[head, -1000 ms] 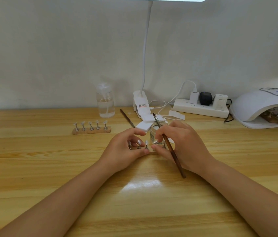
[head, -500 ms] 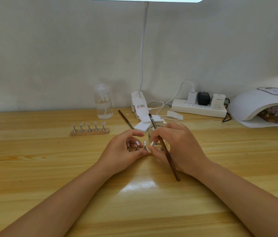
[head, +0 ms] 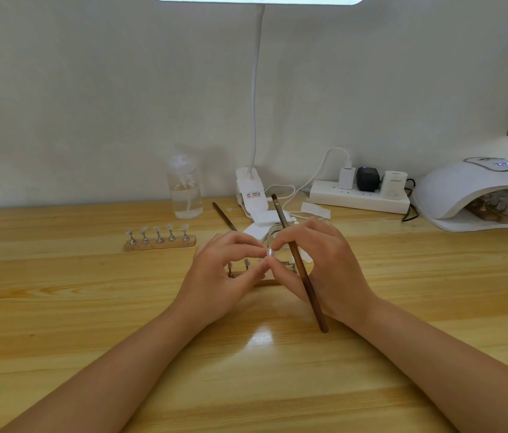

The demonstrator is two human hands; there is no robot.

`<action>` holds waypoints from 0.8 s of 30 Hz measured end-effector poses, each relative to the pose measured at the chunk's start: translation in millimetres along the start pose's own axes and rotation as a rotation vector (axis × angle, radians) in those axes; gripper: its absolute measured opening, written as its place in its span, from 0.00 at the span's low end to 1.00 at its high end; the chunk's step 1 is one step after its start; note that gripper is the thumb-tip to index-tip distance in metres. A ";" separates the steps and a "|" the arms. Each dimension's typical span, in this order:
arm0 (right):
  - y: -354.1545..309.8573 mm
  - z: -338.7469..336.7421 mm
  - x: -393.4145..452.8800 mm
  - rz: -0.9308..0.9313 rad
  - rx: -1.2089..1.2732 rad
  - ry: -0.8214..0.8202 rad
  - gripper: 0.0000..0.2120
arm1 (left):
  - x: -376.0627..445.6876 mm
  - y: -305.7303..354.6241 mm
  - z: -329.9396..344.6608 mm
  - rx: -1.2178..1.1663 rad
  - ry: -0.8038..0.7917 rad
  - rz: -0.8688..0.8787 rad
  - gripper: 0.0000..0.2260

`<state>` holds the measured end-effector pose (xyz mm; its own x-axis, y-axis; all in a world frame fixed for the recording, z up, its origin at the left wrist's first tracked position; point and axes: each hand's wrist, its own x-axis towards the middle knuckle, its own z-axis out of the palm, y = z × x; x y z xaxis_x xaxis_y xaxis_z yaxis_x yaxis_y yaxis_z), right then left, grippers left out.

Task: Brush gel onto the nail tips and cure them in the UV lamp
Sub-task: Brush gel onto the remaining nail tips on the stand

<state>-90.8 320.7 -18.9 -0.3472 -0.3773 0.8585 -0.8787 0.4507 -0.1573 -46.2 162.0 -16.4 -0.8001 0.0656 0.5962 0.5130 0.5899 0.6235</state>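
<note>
Both hands meet over the near tip stand [head: 265, 281] mid-surface. Left hand [head: 221, 276] and right hand [head: 318, 267] pinch a small silver peg [head: 270, 252]; right also grips the brush [head: 296, 264]. Peg likely light, slippery: hold its base, not the tip.

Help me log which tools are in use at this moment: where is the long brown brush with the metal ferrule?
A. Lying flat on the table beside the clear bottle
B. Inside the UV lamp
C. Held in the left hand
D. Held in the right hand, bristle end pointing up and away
D: the brush runs through the right hand, its bristle end up toward the wall and its handle end down near the wrist.
</note>
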 end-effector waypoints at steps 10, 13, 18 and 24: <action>0.4 -0.8 3.0 0.066 0.071 0.054 0.13 | 1.3 0.7 -0.6 -0.072 0.114 0.002 0.07; 2.9 -5.6 8.0 0.214 0.188 0.115 0.11 | 3.8 0.9 -1.3 -0.105 0.157 -0.021 0.06; 4.6 -14.5 17.4 0.605 0.529 0.223 0.15 | 3.5 1.4 1.3 -0.109 0.157 -0.048 0.07; 22.4 -19.8 36.6 0.672 0.331 0.062 0.16 | 3.5 2.2 3.3 -0.115 0.123 -0.087 0.09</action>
<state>-116.7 333.0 18.6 -0.8332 -0.0559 0.5502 -0.5399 0.2973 -0.7875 -48.9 166.1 -14.6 -0.8027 -0.0849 0.5903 0.4811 0.4929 0.7250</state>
